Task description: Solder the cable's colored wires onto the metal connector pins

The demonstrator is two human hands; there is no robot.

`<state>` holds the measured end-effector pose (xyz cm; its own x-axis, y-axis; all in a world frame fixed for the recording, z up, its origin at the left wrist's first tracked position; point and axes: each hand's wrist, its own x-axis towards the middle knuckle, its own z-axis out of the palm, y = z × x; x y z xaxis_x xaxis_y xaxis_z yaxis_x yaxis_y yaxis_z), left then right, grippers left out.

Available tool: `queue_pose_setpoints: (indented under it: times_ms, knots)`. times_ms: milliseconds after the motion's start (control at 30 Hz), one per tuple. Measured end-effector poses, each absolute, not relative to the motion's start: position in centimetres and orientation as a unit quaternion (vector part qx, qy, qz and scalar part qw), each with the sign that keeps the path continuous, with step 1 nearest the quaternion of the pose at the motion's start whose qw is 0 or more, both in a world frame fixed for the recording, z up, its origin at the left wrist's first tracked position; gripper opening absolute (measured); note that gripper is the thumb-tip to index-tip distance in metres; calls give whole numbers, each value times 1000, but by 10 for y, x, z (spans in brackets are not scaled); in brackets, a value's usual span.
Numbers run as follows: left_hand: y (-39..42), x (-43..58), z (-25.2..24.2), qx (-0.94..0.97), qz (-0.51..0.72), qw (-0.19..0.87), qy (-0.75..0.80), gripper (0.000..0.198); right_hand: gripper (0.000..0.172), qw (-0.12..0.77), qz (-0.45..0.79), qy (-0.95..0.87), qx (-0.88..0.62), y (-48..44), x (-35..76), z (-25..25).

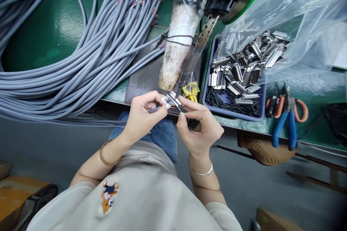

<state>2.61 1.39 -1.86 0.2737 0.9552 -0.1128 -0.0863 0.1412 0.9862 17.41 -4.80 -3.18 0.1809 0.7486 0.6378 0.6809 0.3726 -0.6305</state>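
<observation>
My left hand [145, 113] is closed in a pinch on the end of a grey cable [154, 109], with white coverings on its thumb and fingertip. Coloured wires show at that cable end, beside a metal multi-pin connector [173, 98] at the bench edge. My right hand [199, 121] is closed too, its thumb and fingers pinching a thin silvery strand [177, 107] that points at the connector; its exact kind is unclear. Just above the connector hangs the tip of a stained white wrapped nozzle [169, 79].
Bundled grey cables [108, 54] with stripped ends cover the left of the bench. To the right, a blue tray [235, 112] holds several metal connectors and black sleeves under plastic film [300, 18]. Blue-handled cutters [284, 126] and orange-handled scissors [301, 111] lie beyond. A yellow item [191, 90] sits near my right hand.
</observation>
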Motion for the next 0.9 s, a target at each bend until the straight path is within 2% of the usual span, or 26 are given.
queue_pose_setpoints:
  times_ms: [100, 300, 900]
  knots:
    - [13, 25, -18, 494, 413, 633, 429, 15, 18, 545, 53, -620, -561, -49, 173, -32]
    - [12, 25, -13, 474, 421, 654, 413, 14, 13, 581, 173, -553, -571, -50, 171, -29]
    - [15, 33, -7, 506, 434, 604, 438, 15, 14, 559, 120, -594, -566, -45, 175, -29]
